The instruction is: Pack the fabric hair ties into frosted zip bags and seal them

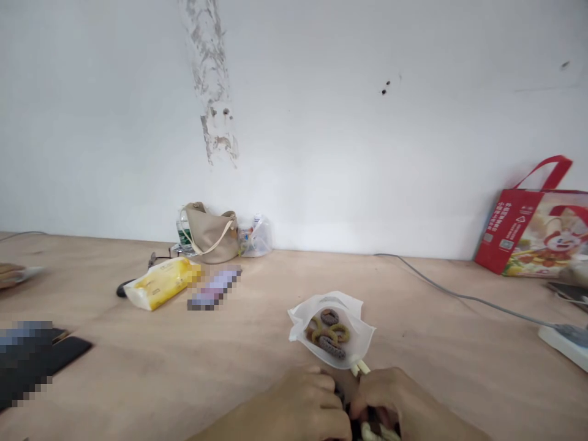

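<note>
My left hand (312, 401) and my right hand (395, 395) are close together at the bottom edge, both with curled fingers. Between and beneath them show dark bits and a cream-coloured soft piece (379, 432), partly cut off by the frame; I cannot make out what they are. Just beyond my hands lies an open white translucent pouch (361, 343). Several coiled hair ties (340, 332), olive and dark brown, sit inside it. Two short cream ends (361, 367) poke out between the pouch and my right hand.
On the wooden table (257, 343) are a yellow tissue pack (163, 282), a blurred phone-like item (214, 288) and a beige handbag (214, 233). A red shopping bag (514, 229) stands right, near a grey cable (441, 288) and white power strip (563, 346). Another person's hand (10, 274) shows far left.
</note>
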A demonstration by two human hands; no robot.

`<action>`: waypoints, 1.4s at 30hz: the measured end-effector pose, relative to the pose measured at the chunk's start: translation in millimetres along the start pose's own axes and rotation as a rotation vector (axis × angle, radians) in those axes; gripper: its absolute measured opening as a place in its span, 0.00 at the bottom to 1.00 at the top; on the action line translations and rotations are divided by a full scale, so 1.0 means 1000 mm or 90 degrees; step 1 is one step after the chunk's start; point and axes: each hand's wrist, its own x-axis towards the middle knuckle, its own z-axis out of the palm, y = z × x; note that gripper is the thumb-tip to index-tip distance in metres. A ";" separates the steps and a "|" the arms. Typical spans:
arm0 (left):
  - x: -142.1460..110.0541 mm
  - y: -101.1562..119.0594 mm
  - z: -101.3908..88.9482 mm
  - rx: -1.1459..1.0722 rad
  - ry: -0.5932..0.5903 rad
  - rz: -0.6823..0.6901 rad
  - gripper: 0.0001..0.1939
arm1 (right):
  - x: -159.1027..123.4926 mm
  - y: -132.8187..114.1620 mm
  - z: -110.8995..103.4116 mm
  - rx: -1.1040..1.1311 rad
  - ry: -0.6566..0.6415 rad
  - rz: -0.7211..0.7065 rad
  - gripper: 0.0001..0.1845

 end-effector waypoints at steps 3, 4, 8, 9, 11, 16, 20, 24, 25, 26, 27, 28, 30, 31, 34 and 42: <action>-0.001 0.000 -0.001 -0.015 0.003 -0.018 0.08 | -0.002 -0.002 -0.004 0.039 0.002 0.004 0.07; -0.001 0.000 -0.001 -0.015 0.004 -0.021 0.07 | -0.002 -0.003 -0.005 0.046 0.006 0.010 0.07; 0.000 -0.001 0.001 -0.001 0.007 -0.029 0.07 | 0.005 -0.005 -0.007 0.061 0.105 0.003 0.04; 0.000 -0.002 0.002 0.000 0.012 -0.031 0.07 | 0.008 -0.004 -0.007 0.064 0.168 -0.014 0.02; 0.001 -0.003 0.007 -0.002 0.030 -0.028 0.07 | 0.012 -0.001 -0.004 0.058 0.309 -0.048 0.04; 0.001 -0.005 0.010 0.016 0.087 -0.017 0.10 | 0.012 0.009 0.001 -0.026 0.382 -0.070 0.05; -0.001 -0.004 0.003 0.059 0.120 -0.048 0.11 | 0.009 0.007 0.001 -0.019 0.313 -0.112 0.06; -0.001 -0.006 0.006 0.082 0.113 -0.048 0.14 | 0.008 0.001 -0.003 -0.086 0.234 -0.003 0.10; -0.001 -0.007 0.008 0.089 0.108 -0.052 0.14 | 0.008 0.001 -0.003 -0.118 0.200 0.029 0.10; -0.001 -0.008 0.011 0.094 0.101 -0.058 0.14 | 0.008 0.001 -0.003 -0.152 0.164 0.058 0.10; -0.001 -0.009 0.014 0.096 0.092 -0.062 0.13 | 0.008 0.002 -0.003 -0.185 0.126 0.084 0.09; -0.001 -0.010 0.016 0.097 0.086 -0.065 0.14 | 0.009 0.003 -0.002 -0.212 0.089 0.104 0.08; -0.001 -0.012 0.020 0.097 0.081 -0.061 0.14 | 0.010 0.004 -0.001 -0.240 0.048 0.138 0.10; 0.000 -0.012 0.021 0.097 0.079 -0.061 0.14 | 0.010 0.005 0.000 -0.240 0.041 0.152 0.11; 0.000 -0.013 0.020 0.082 0.072 -0.069 0.10 | 0.011 0.004 0.001 -0.234 0.035 0.199 0.12; -0.002 -0.013 0.018 0.112 0.112 -0.084 0.13 | 0.011 0.004 -0.002 -0.257 0.035 0.236 0.14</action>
